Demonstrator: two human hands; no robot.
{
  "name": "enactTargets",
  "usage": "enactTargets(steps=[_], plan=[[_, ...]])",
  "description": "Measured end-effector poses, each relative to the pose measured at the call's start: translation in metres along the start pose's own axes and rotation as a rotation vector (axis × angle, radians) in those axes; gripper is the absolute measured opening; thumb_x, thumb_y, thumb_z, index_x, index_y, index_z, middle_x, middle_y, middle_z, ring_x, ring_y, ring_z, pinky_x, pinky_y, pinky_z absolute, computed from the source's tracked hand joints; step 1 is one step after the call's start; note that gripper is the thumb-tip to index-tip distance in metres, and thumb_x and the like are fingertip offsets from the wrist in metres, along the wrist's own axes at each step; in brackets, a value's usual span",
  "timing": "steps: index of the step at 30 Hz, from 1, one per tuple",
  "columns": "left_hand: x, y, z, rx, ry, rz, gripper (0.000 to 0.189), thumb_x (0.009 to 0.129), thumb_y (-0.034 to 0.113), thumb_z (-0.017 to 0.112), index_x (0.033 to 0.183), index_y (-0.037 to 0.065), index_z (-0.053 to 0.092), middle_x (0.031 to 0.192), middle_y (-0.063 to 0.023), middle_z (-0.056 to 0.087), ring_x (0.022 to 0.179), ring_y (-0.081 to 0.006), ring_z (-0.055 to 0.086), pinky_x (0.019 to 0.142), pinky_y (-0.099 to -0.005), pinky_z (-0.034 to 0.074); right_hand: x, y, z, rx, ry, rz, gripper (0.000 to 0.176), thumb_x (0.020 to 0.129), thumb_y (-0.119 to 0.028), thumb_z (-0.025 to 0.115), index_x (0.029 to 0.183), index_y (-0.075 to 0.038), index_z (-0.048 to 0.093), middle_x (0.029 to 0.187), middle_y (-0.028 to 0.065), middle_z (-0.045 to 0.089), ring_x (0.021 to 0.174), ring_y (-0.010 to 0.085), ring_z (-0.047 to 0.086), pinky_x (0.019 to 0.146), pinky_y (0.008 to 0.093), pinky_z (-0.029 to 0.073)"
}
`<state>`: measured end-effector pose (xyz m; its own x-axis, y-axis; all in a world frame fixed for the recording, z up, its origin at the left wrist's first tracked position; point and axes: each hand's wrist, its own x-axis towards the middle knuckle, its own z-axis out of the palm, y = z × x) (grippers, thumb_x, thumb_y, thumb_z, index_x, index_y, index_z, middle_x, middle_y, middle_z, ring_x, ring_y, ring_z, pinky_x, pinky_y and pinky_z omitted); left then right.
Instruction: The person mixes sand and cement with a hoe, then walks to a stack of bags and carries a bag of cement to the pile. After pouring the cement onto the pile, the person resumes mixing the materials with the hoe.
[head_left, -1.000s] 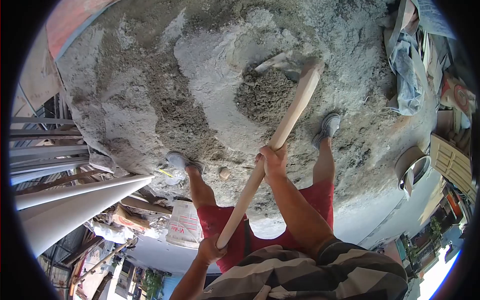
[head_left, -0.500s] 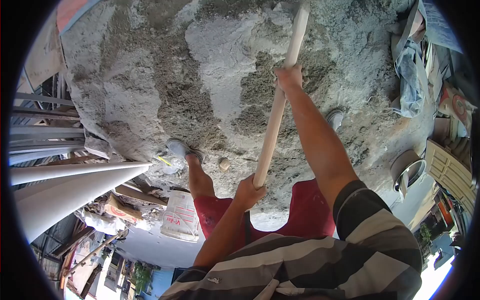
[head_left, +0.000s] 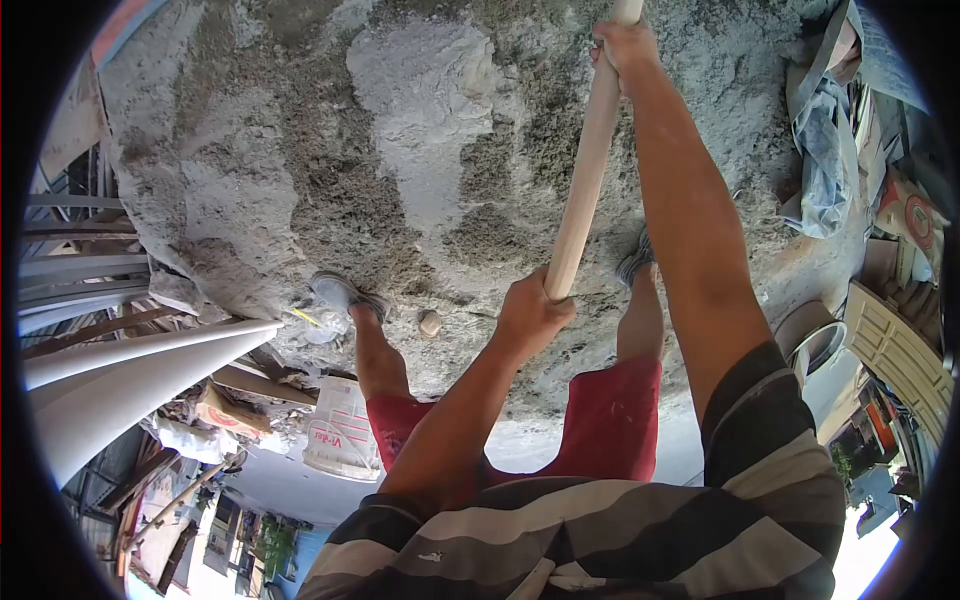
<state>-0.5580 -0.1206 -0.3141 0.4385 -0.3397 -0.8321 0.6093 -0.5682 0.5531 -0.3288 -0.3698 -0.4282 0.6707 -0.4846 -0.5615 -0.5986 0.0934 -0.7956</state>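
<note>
A long, pale wooden handle [head_left: 585,185] runs slantwise from near my body up past the top edge of the view, so whatever is on its far end is hidden. My left hand [head_left: 535,312] is wrapped round its near end, in front of my red shorts. Farther up, my right hand [head_left: 628,55] grips the same handle with the arm stretched out. Beneath the handle lies rough ground [head_left: 420,120] with grey powder and darker, damp-looking crumbly patches.
A small brownish lump [head_left: 430,323] lies near my left shoe [head_left: 345,292]. Long grey pipes [head_left: 160,375] and a white sack [head_left: 340,430] are at the left. On the right are plastic sheeting [head_left: 825,165], a round bucket [head_left: 812,335] and a cream panel [head_left: 900,345].
Both hands have moved forward and to the right with the handle, farther from my body. More of my right lower leg now shows, and the ground view has shifted slightly left.
</note>
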Motion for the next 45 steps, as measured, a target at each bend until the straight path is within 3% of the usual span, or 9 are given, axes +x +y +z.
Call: enactTargets(steps=[3, 6, 13, 19, 23, 28, 34, 37, 45], plan=[[-0.047, -0.009, 0.022, -0.242, 0.025, -0.103, 0.023, 0.077, 0.016, 0.068, 0.085, -0.001, 0.056, 0.066, -0.0103, 0.060, 0.058, -0.0184, 0.058, 0.055, -0.0373, 0.046, -0.034, 0.013, 0.047, -0.297, -0.063, 0.185, 0.046, 0.082, -0.016, 0.067, 0.119, 0.002, 0.046, 0.089, 0.0133, 0.064, 0.061, 0.0195, 0.064, 0.051, 0.0379, 0.054], [-0.127, -0.097, 0.048, -0.387, 0.021, -0.312, 0.019, 0.075, 0.014, 0.069, 0.080, 0.002, 0.055, 0.067, -0.0051, 0.057, 0.060, -0.0141, 0.054, 0.056, -0.0347, 0.045, -0.137, 0.080, 0.071, -0.655, -0.115, 0.285, 0.068, 0.080, -0.023, 0.065, 0.131, 0.005, 0.029, 0.114, 0.0315, 0.061, 0.107, 0.0434, 0.062, 0.091, 0.0490, 0.051], [-0.212, -0.197, 0.091, 0.021, -0.347, -0.395, 0.035, 0.071, 0.026, 0.073, 0.095, 0.002, 0.065, 0.089, -0.0182, 0.070, 0.085, -0.0348, 0.067, 0.078, -0.0443, 0.051, -0.295, 0.099, -0.005, -0.196, -0.018, 0.418, 0.041, 0.076, -0.006, 0.060, 0.110, -0.002, 0.039, 0.082, 0.0146, 0.057, 0.064, 0.0249, 0.064, 0.056, 0.0375, 0.052], [-0.066, -0.081, 0.020, -0.163, -0.118, -0.115, 0.031, 0.074, 0.021, 0.071, 0.093, -0.001, 0.059, 0.069, -0.0151, 0.063, 0.060, -0.0248, 0.063, 0.059, -0.0387, 0.049, -0.129, -0.014, 0.025, -0.070, 0.036, -0.049, 0.038, 0.080, -0.007, 0.064, 0.108, 0.006, 0.042, 0.076, 0.0135, 0.055, 0.055, 0.0192, 0.059, 0.047, 0.0343, 0.051], [-0.019, -0.023, -0.005, -0.251, 0.032, -0.064, 0.024, 0.075, 0.015, 0.069, 0.086, -0.002, 0.057, 0.064, -0.0100, 0.059, 0.054, -0.0176, 0.056, 0.054, -0.0361, 0.046, -0.005, -0.008, 0.074, -0.437, -0.050, -0.015, 0.058, 0.076, -0.020, 0.073, 0.117, 0.008, 0.042, 0.096, 0.0251, 0.065, 0.076, 0.0306, 0.070, 0.061, 0.0420, 0.058], [-0.115, -0.143, 0.062, -0.498, -0.016, -0.262, 0.014, 0.073, 0.010, 0.070, 0.076, 0.005, 0.057, 0.065, -0.0038, 0.057, 0.058, -0.0122, 0.054, 0.054, -0.0310, 0.045, -0.152, 0.093, 0.088, -0.709, -0.113, 0.142, 0.063, 0.078, -0.019, 0.063, 0.127, 0.002, 0.030, 0.104, 0.0318, 0.062, 0.088, 0.0466, 0.066, 0.075, 0.0500, 0.056], [-0.193, -0.236, 0.121, -0.062, -0.315, -0.437, 0.042, 0.065, 0.030, 0.075, 0.097, 0.003, 0.067, 0.092, -0.0198, 0.070, 0.089, -0.0345, 0.068, 0.081, -0.0440, 0.052, -0.289, 0.135, 0.006, -0.224, -0.028, 0.352, 0.049, 0.075, -0.008, 0.063, 0.115, -0.002, 0.037, 0.079, 0.0161, 0.059, 0.058, 0.0249, 0.063, 0.051, 0.0380, 0.051], [-0.152, -0.169, 0.079, 0.011, -0.183, -0.230, 0.037, 0.069, 0.026, 0.072, 0.097, 0.003, 0.066, 0.092, -0.0229, 0.068, 0.090, -0.0408, 0.065, 0.079, -0.0471, 0.051, -0.248, 0.057, 0.013, -0.006, -0.020, 0.229, 0.037, 0.076, -0.001, 0.059, 0.108, 0.000, 0.040, 0.074, 0.0117, 0.054, 0.052, 0.0186, 0.057, 0.046, 0.0341, 0.047], [-0.003, -0.014, -0.017, -0.324, 0.121, -0.013, 0.026, 0.078, 0.017, 0.067, 0.091, -0.003, 0.058, 0.069, -0.0109, 0.063, 0.057, -0.0179, 0.061, 0.055, -0.0358, 0.048, 0.033, -0.015, 0.128, -0.390, -0.189, -0.069, 0.043, 0.080, -0.012, 0.068, 0.112, 0.006, 0.046, 0.078, 0.0141, 0.060, 0.058, 0.0213, 0.062, 0.050, 0.0364, 0.054]])
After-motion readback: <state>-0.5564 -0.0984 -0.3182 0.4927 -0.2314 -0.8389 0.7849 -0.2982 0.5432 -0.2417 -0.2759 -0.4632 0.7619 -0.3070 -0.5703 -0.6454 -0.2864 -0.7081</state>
